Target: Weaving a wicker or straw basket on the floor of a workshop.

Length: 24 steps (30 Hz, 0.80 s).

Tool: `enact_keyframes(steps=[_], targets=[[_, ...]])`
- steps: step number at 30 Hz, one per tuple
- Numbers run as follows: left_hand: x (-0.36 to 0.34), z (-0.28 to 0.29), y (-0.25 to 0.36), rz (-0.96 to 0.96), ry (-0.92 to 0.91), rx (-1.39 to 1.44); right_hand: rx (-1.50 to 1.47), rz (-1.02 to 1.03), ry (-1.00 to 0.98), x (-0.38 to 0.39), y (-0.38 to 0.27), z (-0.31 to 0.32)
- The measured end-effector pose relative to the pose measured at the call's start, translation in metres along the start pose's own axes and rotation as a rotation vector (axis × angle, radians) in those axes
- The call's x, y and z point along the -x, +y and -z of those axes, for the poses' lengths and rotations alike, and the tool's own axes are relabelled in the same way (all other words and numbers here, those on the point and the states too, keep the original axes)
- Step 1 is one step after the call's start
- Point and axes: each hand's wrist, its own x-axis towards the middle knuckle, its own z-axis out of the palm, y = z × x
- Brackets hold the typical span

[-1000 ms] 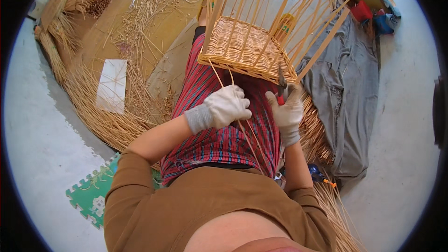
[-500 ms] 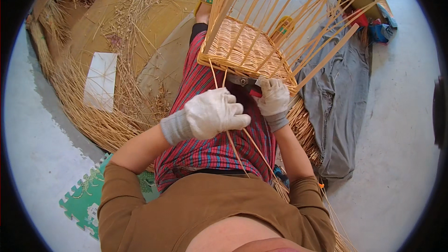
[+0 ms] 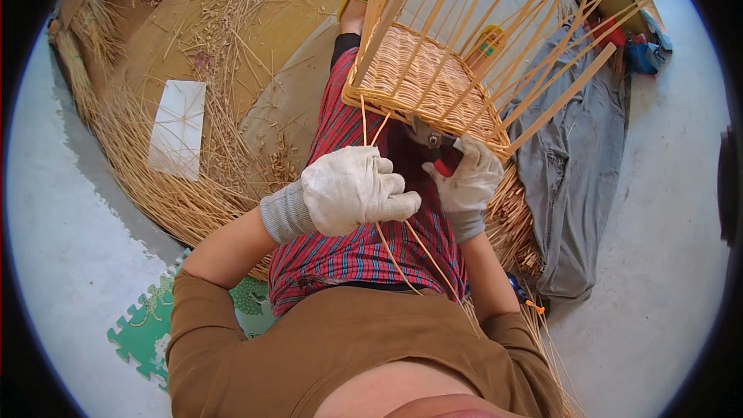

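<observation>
A half-woven wicker basket [image 3: 422, 77], with a tight woven base and long upright stakes, tilts over my legs in front of me. Two thin wicker strands [image 3: 422, 244] run down from its near edge through my left hand [image 3: 357, 190] and hang toward my lap. That gloved hand is closed in a fist round them, just short of the basket. Under the basket's near right edge, my gloved right hand [image 3: 470, 174] grips pruning shears [image 3: 443, 166] with red handles and a metal pivot. The basket hides the tips of their blades.
Bundles of wicker rods [image 3: 178, 193] curve along the left over a brown board strewn with scraps. A white sheet [image 3: 176, 130] lies there. On the right, grey cloth [image 3: 580, 178] covers more rods [image 3: 515, 220]. A green foam mat [image 3: 151, 325] is at lower left.
My right hand has turned and moved a little down and right, so more of the shears' red handles shows. The left fist keeps its hold on the strands. The whole view has shifted slightly.
</observation>
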Motion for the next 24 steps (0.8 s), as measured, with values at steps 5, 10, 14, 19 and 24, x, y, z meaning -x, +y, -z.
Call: enact_keyframes(steps=[5, 10, 14, 19, 24], targets=[[-0.012, -0.002, 0.000, -0.034, 0.043, -0.002, 0.093, 0.080, -0.079, -0.008, 0.005, -0.017], [-0.010, 0.007, 0.008, -0.018, 0.039, -0.071, -0.063, -0.048, -0.288, -0.015, -0.010, -0.018], [-0.005, 0.018, 0.009, 0.045, 0.000, -0.131, -0.131, -0.076, -0.313, -0.024, -0.033, -0.011], [-0.014, 0.018, 0.000, 0.019, -0.001, -0.183, -0.020, -0.115, -0.435, -0.047, -0.058, -0.016], [-0.027, 0.016, 0.001, -0.033, 0.081, -0.190, -0.037, -0.211, -0.527, -0.059, -0.063, -0.018]])
